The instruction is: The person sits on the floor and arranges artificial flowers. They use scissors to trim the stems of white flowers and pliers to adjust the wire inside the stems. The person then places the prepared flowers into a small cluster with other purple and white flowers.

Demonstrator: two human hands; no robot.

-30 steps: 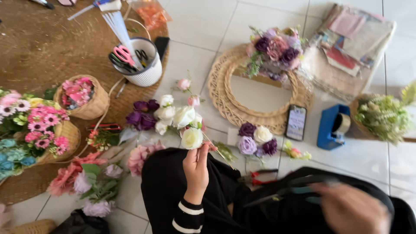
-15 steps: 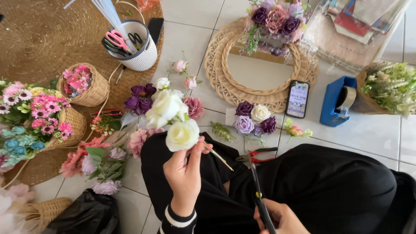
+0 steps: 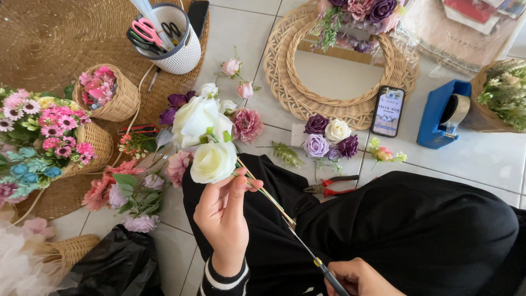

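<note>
Floor: pale square tiles [image 3: 482, 159] with grey joints, filling the right and centre of the frame.
Mat: round brown woven mat [image 3: 49, 38] across the upper left, carrying the baskets.
Lap: black garment [image 3: 416, 230] covering the lower right; both hands work above it.
Wreath ring: pale wicker ring [image 3: 285, 71] at top centre, flat on the tiles, with purple and pink flowers [image 3: 367, 11] on its upper edge.
Flower baskets: two small wicker baskets [image 3: 123, 101] at left, packed with pink and blue blooms.
Cup: white perforated holder [image 3: 183, 46] at upper left, holding scissors.
Tape dispenser: blue [image 3: 435, 118], right of centre, just beside a dark phone [image 3: 388, 111].
Loose blooms: purple and white cluster [image 3: 331, 140] on the tiles below the ring; red-handled pliers [image 3: 331, 186] lie near it, touching the garment's edge.
White rose stem: cream artificial roses [image 3: 211, 159] at centre left, raised over the scattered flowers, wire stem [image 3: 268, 197] slanting down to lower right.
Left hand: [image 3: 224, 214] lower centre, fingers pinched on the stem just under the bloom.
Right hand: [image 3: 356, 277] at the bottom edge, fingers curled round a thin dark tool [image 3: 323, 268] that meets the stem's lower end.
</note>
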